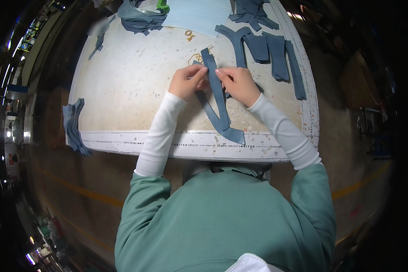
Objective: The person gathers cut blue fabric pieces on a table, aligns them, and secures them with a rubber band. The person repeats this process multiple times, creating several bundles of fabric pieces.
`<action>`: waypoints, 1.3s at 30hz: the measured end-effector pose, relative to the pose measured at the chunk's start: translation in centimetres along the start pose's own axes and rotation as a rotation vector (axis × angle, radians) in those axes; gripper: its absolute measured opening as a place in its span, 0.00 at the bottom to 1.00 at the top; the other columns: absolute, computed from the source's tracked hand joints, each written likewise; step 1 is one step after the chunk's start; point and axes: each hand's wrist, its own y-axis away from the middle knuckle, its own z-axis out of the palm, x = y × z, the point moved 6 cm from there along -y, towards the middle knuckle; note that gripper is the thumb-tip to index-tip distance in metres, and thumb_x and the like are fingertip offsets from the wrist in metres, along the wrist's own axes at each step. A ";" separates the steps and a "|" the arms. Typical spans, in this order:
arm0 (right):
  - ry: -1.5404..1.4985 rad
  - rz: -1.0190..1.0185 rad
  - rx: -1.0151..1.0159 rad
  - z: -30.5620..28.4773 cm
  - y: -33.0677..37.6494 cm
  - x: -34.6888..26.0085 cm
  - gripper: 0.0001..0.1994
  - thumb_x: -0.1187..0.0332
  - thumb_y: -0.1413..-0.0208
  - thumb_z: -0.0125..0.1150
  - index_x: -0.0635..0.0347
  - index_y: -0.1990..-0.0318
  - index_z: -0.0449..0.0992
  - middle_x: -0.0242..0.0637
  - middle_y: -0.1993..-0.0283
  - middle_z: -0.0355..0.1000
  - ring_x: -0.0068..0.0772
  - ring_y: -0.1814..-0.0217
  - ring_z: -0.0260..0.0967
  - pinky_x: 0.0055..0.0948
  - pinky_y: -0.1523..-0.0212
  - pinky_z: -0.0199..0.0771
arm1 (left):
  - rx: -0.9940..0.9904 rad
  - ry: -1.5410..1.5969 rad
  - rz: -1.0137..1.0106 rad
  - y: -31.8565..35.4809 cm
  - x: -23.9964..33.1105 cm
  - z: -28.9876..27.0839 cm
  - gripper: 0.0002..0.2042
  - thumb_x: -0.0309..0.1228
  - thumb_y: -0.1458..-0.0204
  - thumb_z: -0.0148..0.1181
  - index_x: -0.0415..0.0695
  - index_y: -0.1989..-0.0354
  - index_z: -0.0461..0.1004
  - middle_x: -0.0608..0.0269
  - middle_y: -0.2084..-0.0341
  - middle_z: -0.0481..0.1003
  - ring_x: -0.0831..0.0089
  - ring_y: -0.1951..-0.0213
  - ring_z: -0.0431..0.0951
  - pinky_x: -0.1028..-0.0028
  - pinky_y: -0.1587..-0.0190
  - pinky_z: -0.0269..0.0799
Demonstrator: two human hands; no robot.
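A long slate-blue fabric strip (218, 97) lies across the middle of the worn white table (131, 86), running from the far centre toward the near edge. My left hand (187, 81) pinches its upper part from the left. My right hand (238, 84) pinches the same part from the right, fingers closed on the cloth. A second blue strip (222, 130) lies under it, angled toward the front edge. Both forearms wear white sleeves.
More blue cut pieces (272, 54) lie at the far right. A pale blue sheet (195, 16) and dark blue heap (140, 18) sit at the back. A stack of blue pieces (73, 124) hangs over the left edge. Small gold bits (189, 35) lie nearby.
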 end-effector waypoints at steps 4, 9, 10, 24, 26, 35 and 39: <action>0.319 -0.369 0.257 -1.4 0.6 -2.6 0.10 0.66 0.47 0.55 0.65 0.71 0.76 0.37 0.75 0.71 0.24 0.79 0.69 0.21 0.77 0.67 | -0.016 -0.132 0.096 0.2 0.5 0.8 0.11 0.32 0.44 0.52 0.35 0.63 0.72 0.67 0.73 0.74 0.82 0.72 0.74 0.83 0.69 0.71; 0.075 -0.312 0.366 -3.1 0.7 -3.2 0.04 0.73 0.52 0.60 0.65 0.69 0.75 0.36 0.73 0.72 0.22 0.79 0.70 0.20 0.78 0.68 | -0.031 -0.097 0.149 0.5 1.1 2.2 0.10 0.32 0.44 0.51 0.36 0.66 0.72 0.68 0.75 0.73 0.84 0.72 0.72 0.84 0.68 0.69; 0.027 -0.283 0.347 -3.3 0.6 -3.2 0.04 0.74 0.52 0.60 0.65 0.68 0.75 0.35 0.73 0.72 0.21 0.79 0.70 0.20 0.78 0.68 | -0.028 -0.088 0.166 0.6 1.5 2.6 0.10 0.32 0.44 0.51 0.36 0.67 0.72 0.68 0.76 0.73 0.83 0.72 0.73 0.84 0.67 0.69; -0.483 -0.167 0.319 -15.8 1.0 -4.1 0.11 0.71 0.52 0.63 0.61 0.61 0.74 0.30 0.71 0.72 0.16 0.71 0.68 0.13 0.71 0.67 | -0.354 0.150 0.306 -1.0 8.4 15.2 0.10 0.35 0.39 0.40 0.42 0.64 0.64 0.73 0.84 0.59 0.83 0.82 0.59 0.82 0.80 0.57; -0.539 -0.145 0.277 -17.9 1.6 -3.9 0.13 0.71 0.53 0.64 0.60 0.58 0.72 0.29 0.71 0.72 0.16 0.70 0.67 0.14 0.68 0.67 | -0.390 0.156 0.308 -2.0 8.4 17.2 0.11 0.36 0.39 0.39 0.42 0.64 0.64 0.72 0.84 0.59 0.82 0.83 0.59 0.82 0.80 0.57; -0.300 0.046 0.487 -26.6 -1.4 3.6 0.09 0.74 0.54 0.63 0.60 0.62 0.75 0.23 0.71 0.72 0.12 0.71 0.65 0.10 0.69 0.63 | -0.428 0.283 -0.203 -3.6 0.2 24.9 0.12 0.35 0.40 0.37 0.41 0.63 0.67 0.64 0.79 0.67 0.70 0.77 0.72 0.73 0.71 0.72; -0.329 0.254 0.378 -25.8 -3.9 10.3 0.10 0.74 0.54 0.63 0.60 0.62 0.75 0.24 0.72 0.71 0.11 0.75 0.62 0.10 0.72 0.63 | -0.441 0.327 -0.410 -3.2 -2.3 27.2 0.15 0.34 0.39 0.34 0.39 0.57 0.67 0.58 0.67 0.74 0.67 0.63 0.76 0.72 0.58 0.72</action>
